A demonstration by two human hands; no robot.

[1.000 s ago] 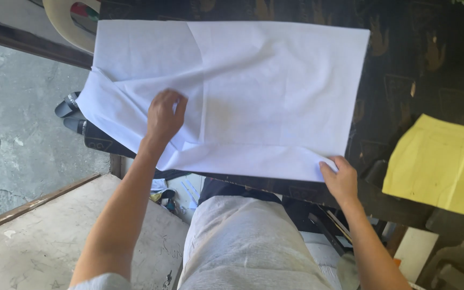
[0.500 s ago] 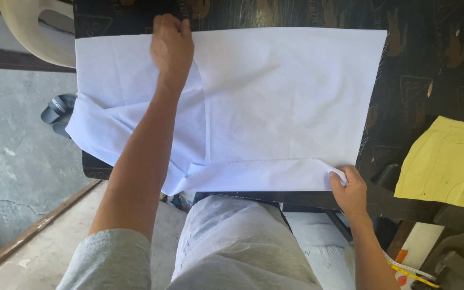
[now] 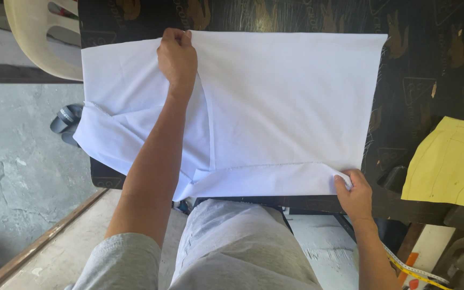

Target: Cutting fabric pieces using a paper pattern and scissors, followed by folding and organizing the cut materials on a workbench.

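**A:** What do the hands hold?

**B:** A white cloth (image 3: 275, 107) spread over a dark patterned table (image 3: 430, 59), filling the centre of the frame. The left hand (image 3: 177, 56), upper left of centre, is closed in a pinch on the cloth's far edge. The right hand (image 3: 354, 193), lower right, grips the near corner, where a strip is folded over.

**A:** Which step is this?

**B:** It looks like folding or squaring the cloth — edges being lined up. A next move would call for even tension between both grips. A yellow paper pattern (image 3: 452, 164) lies at the right edge.
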